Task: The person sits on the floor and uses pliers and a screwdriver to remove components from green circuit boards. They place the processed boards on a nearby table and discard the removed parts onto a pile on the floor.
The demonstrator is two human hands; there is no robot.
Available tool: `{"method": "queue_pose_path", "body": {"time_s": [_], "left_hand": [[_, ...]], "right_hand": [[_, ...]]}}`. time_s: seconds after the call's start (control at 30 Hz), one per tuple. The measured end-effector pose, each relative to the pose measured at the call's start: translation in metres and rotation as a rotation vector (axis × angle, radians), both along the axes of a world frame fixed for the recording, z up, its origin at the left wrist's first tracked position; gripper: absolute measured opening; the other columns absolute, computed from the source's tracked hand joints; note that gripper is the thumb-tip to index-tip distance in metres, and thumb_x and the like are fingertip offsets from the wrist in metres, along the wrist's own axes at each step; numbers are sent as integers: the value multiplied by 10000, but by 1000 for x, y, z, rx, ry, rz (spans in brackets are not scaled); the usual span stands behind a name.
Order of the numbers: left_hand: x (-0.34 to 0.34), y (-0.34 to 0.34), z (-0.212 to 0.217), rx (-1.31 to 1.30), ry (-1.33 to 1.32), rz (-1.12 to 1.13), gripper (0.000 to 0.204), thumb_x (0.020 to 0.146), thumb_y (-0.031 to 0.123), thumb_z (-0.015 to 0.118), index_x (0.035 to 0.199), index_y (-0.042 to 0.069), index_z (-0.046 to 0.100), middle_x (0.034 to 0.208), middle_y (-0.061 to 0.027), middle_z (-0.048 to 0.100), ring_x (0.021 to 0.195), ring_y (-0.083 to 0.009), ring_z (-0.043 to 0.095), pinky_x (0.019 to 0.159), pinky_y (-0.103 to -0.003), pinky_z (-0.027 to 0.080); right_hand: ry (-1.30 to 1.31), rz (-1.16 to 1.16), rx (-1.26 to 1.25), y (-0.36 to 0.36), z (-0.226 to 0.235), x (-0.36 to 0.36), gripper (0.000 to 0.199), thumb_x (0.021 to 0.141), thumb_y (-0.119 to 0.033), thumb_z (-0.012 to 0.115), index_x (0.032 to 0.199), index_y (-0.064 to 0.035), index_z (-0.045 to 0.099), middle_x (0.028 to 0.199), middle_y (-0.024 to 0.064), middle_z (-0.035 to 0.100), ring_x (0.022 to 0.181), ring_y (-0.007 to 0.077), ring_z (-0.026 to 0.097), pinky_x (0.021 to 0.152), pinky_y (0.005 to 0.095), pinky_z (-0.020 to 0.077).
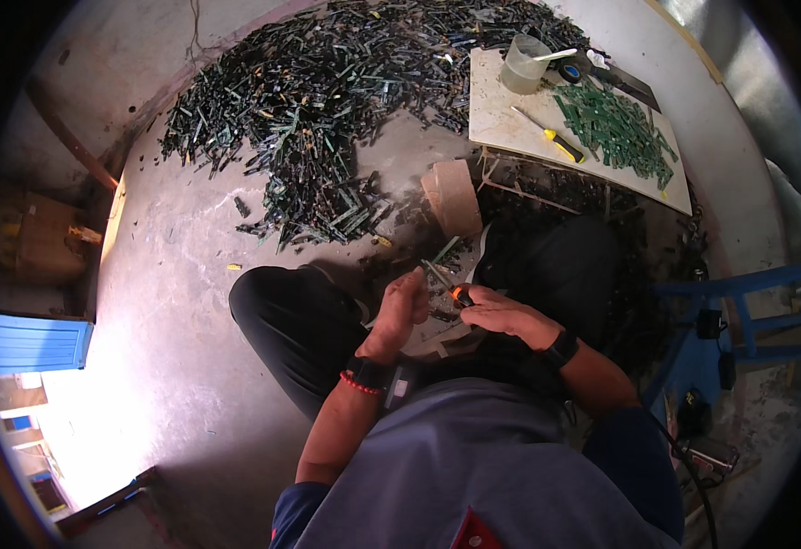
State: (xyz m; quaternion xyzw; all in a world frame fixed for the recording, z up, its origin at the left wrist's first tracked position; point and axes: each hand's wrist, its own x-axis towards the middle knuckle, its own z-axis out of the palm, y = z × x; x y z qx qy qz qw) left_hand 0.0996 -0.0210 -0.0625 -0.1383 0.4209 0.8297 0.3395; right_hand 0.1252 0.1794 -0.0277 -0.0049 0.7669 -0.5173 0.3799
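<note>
My right hand (506, 316) grips a screwdriver (461, 296) with an orange and black handle. Its metal shaft points up and left, toward my left hand (404, 308). The left fingers are closed round the lower end of a narrow green circuit-board strip (447, 250), which sticks out beyond them, close to the screwdriver's tip. Exactly where tip and strip meet is too small to tell. Both hands are in front of my body, between my bent knees. Small dark scraps lie on the floor below them.
A large heap of dark and green strips (318, 119) covers the floor ahead. At the right, a low board table (510, 123) bears a pile of green strips (616, 128), a yellow-handled screwdriver (561, 144) and a cloudy plastic cup (523, 66). Brown cardboard (456, 199) and a blue chair (739, 284) stand nearby.
</note>
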Motion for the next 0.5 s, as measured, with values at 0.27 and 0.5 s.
{"method": "queue_pose_path", "body": {"time_s": [0.27, 0.5], "left_hand": [[1, -2, -2, -20, 4, -20, 324, 957, 327, 478, 697, 144, 415, 567, 60, 328, 447, -54, 270, 401, -222, 204], [3, -2, -4, -18, -2, -42, 346, 947, 358, 485, 698, 140, 383, 564, 49, 282, 450, -73, 244, 413, -237, 195]], "right_hand": [[231, 19, 6, -2, 4, 6, 309, 758, -165, 509, 1013, 9, 528, 739, 142, 541, 668, 243, 508, 594, 366, 390], [186, 86, 124, -5, -9, -1, 207, 751, -144, 500, 890, 5, 536, 721, 172, 552, 658, 300, 531, 602, 399, 400]]}}
